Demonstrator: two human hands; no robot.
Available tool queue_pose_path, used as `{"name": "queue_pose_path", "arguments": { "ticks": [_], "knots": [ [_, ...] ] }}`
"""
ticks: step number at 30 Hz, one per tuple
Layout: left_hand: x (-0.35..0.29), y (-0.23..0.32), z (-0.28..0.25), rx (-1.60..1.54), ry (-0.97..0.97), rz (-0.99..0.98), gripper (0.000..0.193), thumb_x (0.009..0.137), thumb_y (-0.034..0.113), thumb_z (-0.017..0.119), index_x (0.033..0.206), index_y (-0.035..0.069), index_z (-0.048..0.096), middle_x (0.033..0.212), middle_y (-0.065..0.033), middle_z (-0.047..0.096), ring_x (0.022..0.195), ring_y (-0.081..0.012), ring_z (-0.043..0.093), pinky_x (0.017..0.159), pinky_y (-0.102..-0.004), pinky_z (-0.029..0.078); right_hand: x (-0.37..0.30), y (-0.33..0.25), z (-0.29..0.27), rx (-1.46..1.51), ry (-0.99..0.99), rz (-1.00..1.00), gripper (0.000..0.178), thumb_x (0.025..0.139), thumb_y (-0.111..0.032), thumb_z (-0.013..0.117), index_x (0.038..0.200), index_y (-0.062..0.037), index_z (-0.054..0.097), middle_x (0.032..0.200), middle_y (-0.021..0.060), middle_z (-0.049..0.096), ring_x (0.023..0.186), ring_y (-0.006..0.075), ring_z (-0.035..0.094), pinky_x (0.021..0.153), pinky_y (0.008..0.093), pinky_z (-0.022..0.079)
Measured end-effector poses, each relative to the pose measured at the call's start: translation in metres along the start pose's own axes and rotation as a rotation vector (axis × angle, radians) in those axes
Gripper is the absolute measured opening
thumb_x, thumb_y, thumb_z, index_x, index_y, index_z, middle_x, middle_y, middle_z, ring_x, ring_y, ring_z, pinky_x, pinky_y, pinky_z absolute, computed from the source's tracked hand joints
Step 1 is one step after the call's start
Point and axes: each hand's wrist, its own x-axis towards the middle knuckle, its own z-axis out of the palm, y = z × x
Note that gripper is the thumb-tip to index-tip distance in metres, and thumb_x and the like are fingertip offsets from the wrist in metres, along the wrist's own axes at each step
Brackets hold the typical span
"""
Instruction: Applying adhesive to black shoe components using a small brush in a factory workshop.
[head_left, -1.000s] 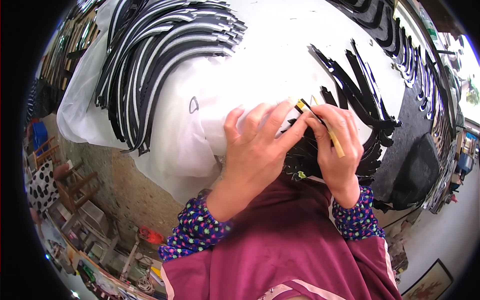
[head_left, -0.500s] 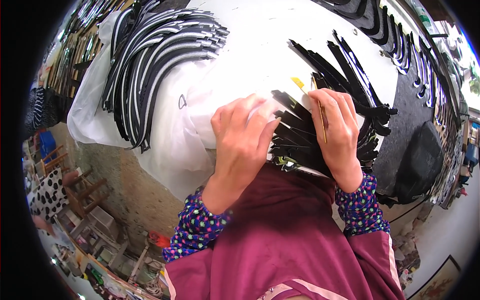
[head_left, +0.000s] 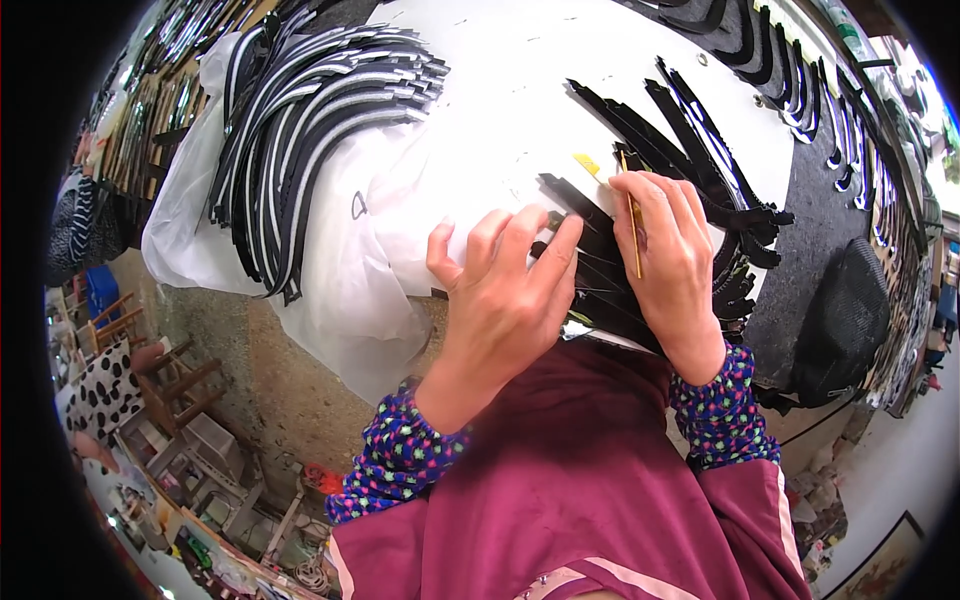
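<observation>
My right hand [head_left: 664,232] is closed around a thin gold-coloured stick [head_left: 635,238], which slants down across the front of its fingers. A small yellow flat piece [head_left: 586,163] sticks out just beyond its fingertips; whether it belongs to the stick I cannot tell. Under and between both hands lies a fanned bunch of black strips [head_left: 600,240], partly hidden by the fingers. My left hand [head_left: 515,290] is spread, its fingers bent over the left ends of these strips; I cannot make out anything held in it. More black strips [head_left: 640,125] lie just past my right hand.
A heap of curved black-and-white strips [head_left: 310,150] rests on white plastic sheeting [head_left: 370,270] at the left of the white tabletop [head_left: 500,90]. Curved dark strips [head_left: 770,60] line the far right edge. A black mesh bag [head_left: 845,320] sits at right, a wooden chair [head_left: 175,390] at lower left.
My left hand has moved right and slightly nearer me, its fingers now over the ends of the black strips. My right hand, still gripping the stick, has shifted slightly left.
</observation>
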Motion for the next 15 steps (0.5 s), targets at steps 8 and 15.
{"name": "queue_pose_path", "arguments": {
  "ticks": [8, 15],
  "knots": [
    [0.019, 0.002, 0.01, 0.008, 0.044, 0.04, 0.027, 0.088, 0.021, 0.072, 0.115, 0.019, 0.075, 0.122, -0.0002, 0.058, 0.118, -0.0211, 0.048, 0.105, -0.0515, 0.022, 0.003, 0.002, 0.0, 0.12, 0.08, 0.141, 0.028, 0.084, 0.005, 0.071, 0.11, -0.0014, 0.064, 0.099, 0.0132, 0.068, 0.088, 0.0302, 0.065, 0.078, 0.038, 0.054],
    [0.027, -0.007, 0.014, -0.086, 0.013, 0.018, 0.025, 0.086, 0.023, 0.074, 0.111, 0.02, 0.075, 0.121, -0.001, 0.059, 0.117, -0.0222, 0.051, 0.103, -0.0524, 0.025, 0.001, -0.013, -0.008, 0.262, 0.1, 0.145, 0.027, 0.082, 0.005, 0.075, 0.106, -0.0028, 0.066, 0.096, 0.0088, 0.069, 0.083, 0.0239, 0.065, 0.071, 0.0329, 0.054]
  ]
}}
